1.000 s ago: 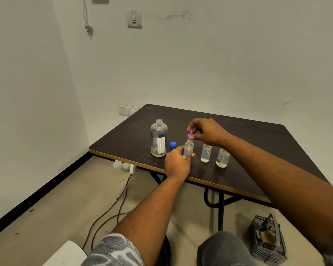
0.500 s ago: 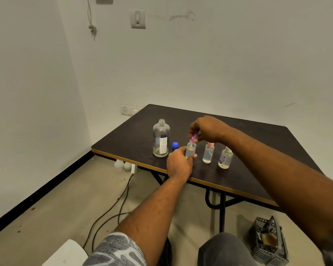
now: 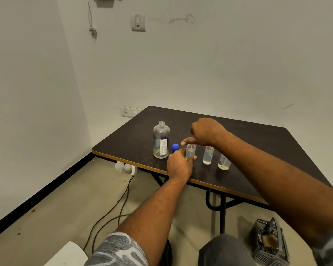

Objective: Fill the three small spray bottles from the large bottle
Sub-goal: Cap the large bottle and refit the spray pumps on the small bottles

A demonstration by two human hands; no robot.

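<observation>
The large clear bottle stands uncapped near the table's left front edge, almost empty, with its blue cap on the table beside it. Three small spray bottles stand in a row to its right. My left hand grips the leftmost small bottle at its base. My right hand is closed over a purple spray top right above that bottle's neck; most of the top is hidden. The middle small bottle and the right one with purple flowers hold pale liquid, their tops behind my right forearm.
The dark table has a yellow front edge. Below it, cables run across the floor and white bottles sit by a wall socket. A black basket stands on the floor at the right. A white seat corner shows at bottom left.
My right hand has rotated over the leftmost small bottle's neck, now covering the purple spray top. My left hand keeps its grip. The view has shifted slightly.
</observation>
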